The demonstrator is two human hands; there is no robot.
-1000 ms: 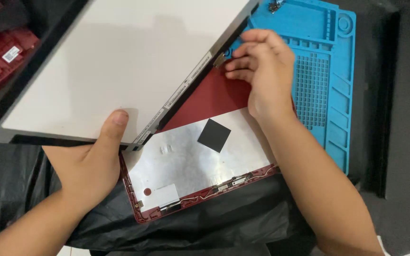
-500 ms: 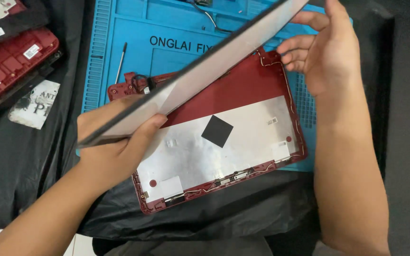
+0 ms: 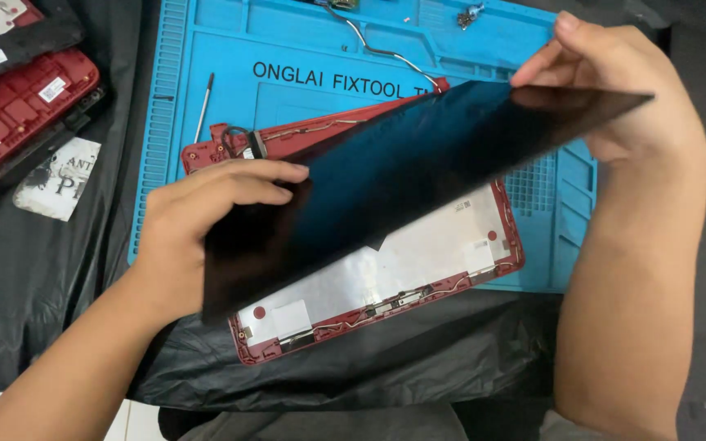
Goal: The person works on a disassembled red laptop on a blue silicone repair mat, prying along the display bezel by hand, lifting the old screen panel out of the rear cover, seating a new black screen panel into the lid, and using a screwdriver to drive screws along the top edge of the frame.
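Left hand [image 3: 206, 220] clamps the near-left end of the dark screen panel [image 3: 402, 175], fingers curled over its upper face and the thumb hidden beneath. That panel is held in the air, tilted, its long axis rising from lower left to upper right, glossy face toward the camera. Under it, flat on the blue repair mat [image 3: 304, 49], lies the red laptop lid shell [image 3: 386, 290] with its foil lining showing, long side roughly parallel to the panel. Farther off, the right hand [image 3: 623, 90] pinches the panel's far-right corner. Both hands grip opposite ends; neither touches the shell.
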